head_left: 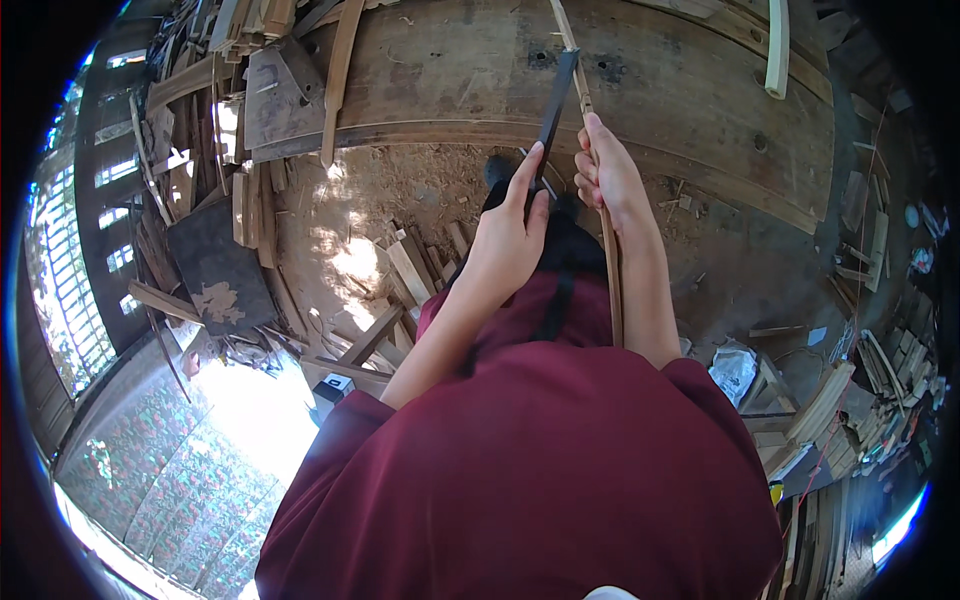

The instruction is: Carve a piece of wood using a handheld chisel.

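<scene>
My left hand (510, 240) is closed around the lower end of a dark flat bar (559, 98), its exact kind unclear. The bar slants up and slightly to the right, and its far end meets or overlaps a long thin wooden strip (611, 270). Closed around that strip is my right hand (615, 180), with the thumb pointing up along it. Small notches show in the strip just above my right thumb. It runs from the top edge of the view, past my right hand, down to the maroon cloth over my body.
Ahead lies a broad wooden workbench (440, 85) with a board (343, 80) across its left side and a pale strip (778, 50) at its right. Scrap wood (410, 270) lies on the dirt floor. A dark panel (222, 265) leans at left; a plastic bag (733, 372) sits right.
</scene>
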Motion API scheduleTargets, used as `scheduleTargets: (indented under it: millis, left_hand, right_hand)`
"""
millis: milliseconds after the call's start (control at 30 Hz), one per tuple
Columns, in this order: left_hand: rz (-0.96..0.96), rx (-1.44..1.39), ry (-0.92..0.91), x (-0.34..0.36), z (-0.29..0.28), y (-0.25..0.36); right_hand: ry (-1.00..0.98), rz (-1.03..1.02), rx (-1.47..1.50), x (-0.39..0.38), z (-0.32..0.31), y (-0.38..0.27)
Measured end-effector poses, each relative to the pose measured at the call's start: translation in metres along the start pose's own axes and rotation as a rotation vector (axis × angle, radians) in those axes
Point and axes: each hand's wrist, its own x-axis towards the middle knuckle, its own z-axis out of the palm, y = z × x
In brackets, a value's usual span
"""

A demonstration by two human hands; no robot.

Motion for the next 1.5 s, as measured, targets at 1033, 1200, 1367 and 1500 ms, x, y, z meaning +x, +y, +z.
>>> scheduleTargets:
  millis: [1033, 1200, 1367, 1500]
  left_hand:
    - [-0.16, -0.157, -0.094, 0.015, -0.005, 0.007]
    - [-0.142, 0.149, -0.081, 0.019, -0.007, 0.013]
    - [-0.178, -0.284, -0.074, 0.017, 0.012, 0.009]
    - [-0.179, 0.228, -0.111, 0.026, 0.005, 0.005]
  right_hand:
    - [0.035, -0.038, -0.013, 0.004, -0.001, -0.001]
    - [0.045, -0.044, -0.039, 0.006, -0.004, -0.002]
    - [0.048, -0.042, -0.052, 0.007, -0.002, -0.002]
    - [0.048, -0.061, -0.065, 0.008, -0.008, -0.001]
